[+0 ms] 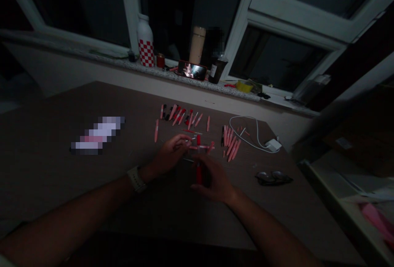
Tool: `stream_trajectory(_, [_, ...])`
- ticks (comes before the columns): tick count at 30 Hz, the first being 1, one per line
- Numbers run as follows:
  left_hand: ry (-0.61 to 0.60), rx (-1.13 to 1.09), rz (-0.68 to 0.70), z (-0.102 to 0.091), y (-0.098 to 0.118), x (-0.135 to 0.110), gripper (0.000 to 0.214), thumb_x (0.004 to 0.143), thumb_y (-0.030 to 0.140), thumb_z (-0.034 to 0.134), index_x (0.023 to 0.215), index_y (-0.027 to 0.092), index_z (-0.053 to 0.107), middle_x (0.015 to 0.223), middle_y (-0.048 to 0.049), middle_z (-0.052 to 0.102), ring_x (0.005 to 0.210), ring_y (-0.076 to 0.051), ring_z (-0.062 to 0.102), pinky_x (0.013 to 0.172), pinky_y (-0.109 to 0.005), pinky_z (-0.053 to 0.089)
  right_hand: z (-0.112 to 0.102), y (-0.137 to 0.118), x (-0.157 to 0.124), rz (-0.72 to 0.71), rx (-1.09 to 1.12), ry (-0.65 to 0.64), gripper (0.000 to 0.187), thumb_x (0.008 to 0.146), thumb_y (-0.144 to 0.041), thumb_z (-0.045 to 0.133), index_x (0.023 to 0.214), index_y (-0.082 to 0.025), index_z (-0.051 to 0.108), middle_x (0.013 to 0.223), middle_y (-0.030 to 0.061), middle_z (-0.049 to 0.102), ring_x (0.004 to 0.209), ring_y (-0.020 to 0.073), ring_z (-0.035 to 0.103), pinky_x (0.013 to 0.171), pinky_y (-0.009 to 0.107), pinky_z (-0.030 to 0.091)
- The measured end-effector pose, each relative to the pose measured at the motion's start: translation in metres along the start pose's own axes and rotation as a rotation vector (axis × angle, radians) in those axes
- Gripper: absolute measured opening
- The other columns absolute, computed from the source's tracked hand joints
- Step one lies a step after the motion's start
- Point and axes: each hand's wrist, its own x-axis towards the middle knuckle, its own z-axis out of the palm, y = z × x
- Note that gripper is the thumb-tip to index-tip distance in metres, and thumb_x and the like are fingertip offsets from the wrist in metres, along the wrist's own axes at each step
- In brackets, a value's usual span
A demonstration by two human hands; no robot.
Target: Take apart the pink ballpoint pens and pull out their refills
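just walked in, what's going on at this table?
A person is handling small pink and red pen-like parts at a dim table. The right hand holds a red tube upright. The left hand reaches into the loose parts just ahead; whether it grips one is unclear. More parts lie in a back row and a bundle, near a white cable and glasses.

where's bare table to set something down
Bare: the stretch between the pale packet and the left hand; the strip this side of the glasses, beside the right hand holding a red pen piece. Crowded: beyond both hands, pink pen pieces up to the white cable.
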Motion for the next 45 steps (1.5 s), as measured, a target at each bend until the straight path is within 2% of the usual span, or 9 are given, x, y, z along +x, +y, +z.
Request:
stream_trajectory(6, [-0.001,0.021,-0.002,0.001,0.005,-0.001,0.03,0.09,0.044,0.057,0.106,0.018,0.057,0.082,-0.0023,0.067,0.075,-0.017,0.062,0.064,-0.026,0.045,-0.001,-0.003,0.001,0.029,-0.026,-0.005,0.058,0.079,-0.047,0.07,0.128,-0.024,0.05,0.121,0.0109,0.065,0.109,0.027,0.064,0.092,0.041,0.052])
stream_trajectory(16, [-0.021,0.007,0.024,0.0,0.002,0.0,0.028,0.09,0.041,0.057,0.106,0.018,0.058,0.087,-0.0037,0.07,0.076,-0.016,0.064,0.064,-0.025,0.047,0.0,-0.004,0.001,0.045,-0.059,-0.037,0.047,0.076,-0.045,0.072,0.114,-0.025,0.053,0.105,0.0072,0.065,0.093,0.0239,0.063,0.081,0.037,0.053])
stream_trajectory(21, [-0.018,0.009,0.032,0.0,0.001,0.0,0.028,0.091,0.042,0.058,0.105,0.018,0.059,0.086,-0.003,0.07,0.077,-0.016,0.064,0.067,-0.026,0.047,0.001,-0.003,0.001,0.039,-0.047,-0.047,0.05,0.076,-0.047,0.073,0.115,-0.023,0.053,0.104,0.0071,0.064,0.091,0.0229,0.062,0.079,0.036,0.051])
stream_trajectory(36, [-0.072,0.07,0.043,-0.001,-0.001,-0.002,0.027,0.093,0.039,0.055,0.11,0.018,0.059,0.094,-0.0046,0.071,0.082,-0.017,0.066,0.071,-0.027,0.051,0.008,0.003,0.001,0.111,-0.097,-0.031,0.061,0.064,-0.055,0.083,0.108,-0.023,0.056,0.099,0.0052,0.063,0.084,0.0211,0.061,0.073,0.033,0.051])
stream_trajectory(45, [-0.072,0.014,0.054,-0.001,-0.002,-0.002,0.026,0.094,0.038,0.056,0.11,0.018,0.06,0.098,-0.005,0.072,0.085,-0.017,0.067,0.071,-0.026,0.051,0.01,0.008,0.0,0.081,-0.086,-0.004,0.063,0.061,-0.055,0.086,0.108,-0.024,0.056,0.102,0.006,0.066,0.09,0.023,0.064,0.077,0.034,0.051])
